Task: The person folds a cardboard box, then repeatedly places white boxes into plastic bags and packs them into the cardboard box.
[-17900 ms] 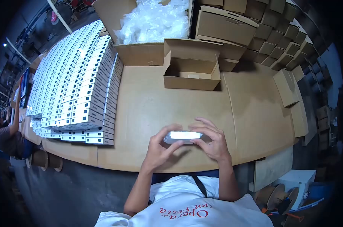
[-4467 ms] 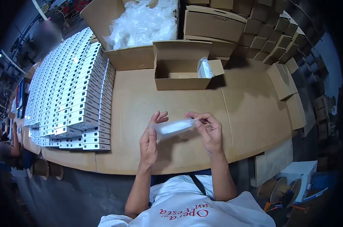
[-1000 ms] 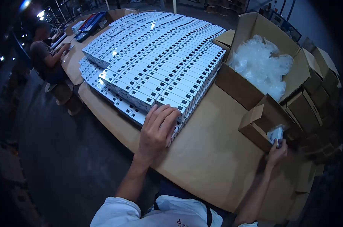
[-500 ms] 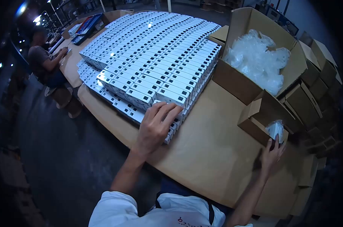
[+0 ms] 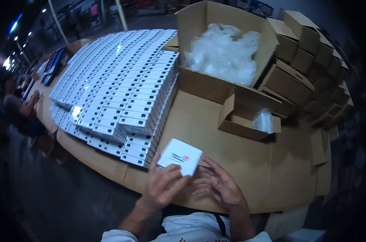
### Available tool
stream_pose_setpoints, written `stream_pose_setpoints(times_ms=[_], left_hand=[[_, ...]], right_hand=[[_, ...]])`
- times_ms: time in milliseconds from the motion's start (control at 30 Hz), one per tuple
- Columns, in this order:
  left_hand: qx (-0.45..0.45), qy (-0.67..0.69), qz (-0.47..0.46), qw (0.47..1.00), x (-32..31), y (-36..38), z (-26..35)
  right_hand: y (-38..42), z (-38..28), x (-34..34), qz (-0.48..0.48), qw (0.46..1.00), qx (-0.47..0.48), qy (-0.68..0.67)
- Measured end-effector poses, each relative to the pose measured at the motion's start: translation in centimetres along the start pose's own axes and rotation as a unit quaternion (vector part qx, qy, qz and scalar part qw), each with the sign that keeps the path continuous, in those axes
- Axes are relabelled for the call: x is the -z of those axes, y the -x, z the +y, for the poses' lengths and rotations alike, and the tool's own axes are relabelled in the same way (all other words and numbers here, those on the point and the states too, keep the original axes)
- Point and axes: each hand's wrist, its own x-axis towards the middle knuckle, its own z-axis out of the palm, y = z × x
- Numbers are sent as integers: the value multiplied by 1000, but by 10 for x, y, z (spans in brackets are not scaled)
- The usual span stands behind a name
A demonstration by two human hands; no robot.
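My left hand (image 5: 163,186) grips a small white box (image 5: 180,156) with a red mark and dark print on its face, held above the table's front part. Close by on the right is my right hand (image 5: 219,186), its fingers apart and curved toward the box; its index fingertip is near the box's right edge. Left of the held box rises a large stack of white boxes (image 5: 110,86) with small dark squares on them. A small open carton (image 5: 241,130) stands to the right, holding a plastic-wrapped white bundle (image 5: 263,121) at its right end.
A big open cardboard box (image 5: 203,86) full of clear plastic bags (image 5: 225,54) stands at the back. Piled brown cartons (image 5: 289,82) line the right side. Another person (image 5: 21,105) sits at the far left by the brown-covered table (image 5: 215,161).
My left hand has taken a white box from the stack's front corner and brought it right. My right hand has left the wrapped bundle and moved left beside the box. The view has turned right.
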Motion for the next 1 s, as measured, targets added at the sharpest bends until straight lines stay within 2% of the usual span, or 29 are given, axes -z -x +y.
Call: stream_pose_setpoints(times_ms=[33,67,167,200,267,333,400,467,567,600,667,700,733,800,833,867,933,1000], left_hand=[[2,56,-19,998,-13,-6,10],[-19,87,-17,996,-31,-7,15],[-18,147,-139,979,-58,-25,24],[8,168,-164,972,-58,-36,22],[59,207,-210,954,-56,-71,12],[39,169,-113,978,-74,-110,-22],[58,78,-41,994,-81,-160,-48],[19,109,35,993,-99,-219,-81],[8,113,47,993,-124,-309,-114],[-16,116,50,992,-139,-341,-130],[21,98,33,994,-163,-396,-141],[29,88,26,995,-182,-422,-150],[38,79,19,996,-197,-441,-155],[39,0,-34,999,-227,-465,-156],[40,-40,-59,997,-240,-476,-158],[23,-60,-67,996,-270,-485,-176],[55,-55,-47,996,-299,-499,-197],[74,22,-29,997,-285,-511,-205]], right_hand=[[-6,3,-2,19,998,31,-50],[-9,5,6,62,996,53,-44],[-17,13,41,188,975,116,-10],[-16,16,59,207,967,143,33],[-11,9,80,190,968,166,10],[-5,-7,87,217,961,170,33],[0,-25,94,236,959,149,54],[3,-35,100,249,953,143,95],[8,-46,104,289,936,113,165],[9,-50,105,282,923,139,221],[8,-58,108,266,887,187,328],[9,-66,105,277,867,173,377],[7,-74,103,270,864,186,383],[0,-91,96,257,856,210,396],[-1,-105,88,266,865,160,394],[-4,-119,81,251,852,170,427],[-9,-144,72,221,823,184,490],[-15,-163,75,166,794,245,531]])
